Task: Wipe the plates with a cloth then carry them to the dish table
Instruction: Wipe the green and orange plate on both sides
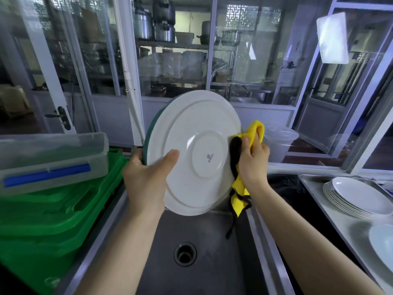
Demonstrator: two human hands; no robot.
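Holding one round white ceramic plate with a green rim edge (191,154) upright over the grey steel sink (204,241), underside toward the camera, the person uses both hands. Left hand (146,177) grips the plate's left edge, thumb curled over the back face, fingers hidden behind it. Right hand (253,160) has fingers clamped on one bunched yellow cloth with dark trim (244,167), pressed to the plate's right edge; cloth tail hangs down toward the basin.

Count: one plate in hand, one small printed mark at its centre. One stack of white oval plates (357,196) on the steel dish table at right (340,226), about six or seven, exact number hard to tell. One more pale plate (382,245) near the frame's right edge, partly cut off. One round sink drain (184,254). One clear plastic lidded box with a blue clip (53,160) sitting on a pile of green plastic crates (42,220) at left.

Edges and room: crates come right up to the sink's left rim; the dish table runs along the right rim. Open basin below the plate. Plate is apart from both side surfaces.

Room: glass-panelled partitions with white frames behind, metal shelving (182,45) with steel pots and plastic containers, a door with a dark handle (61,118) at left.
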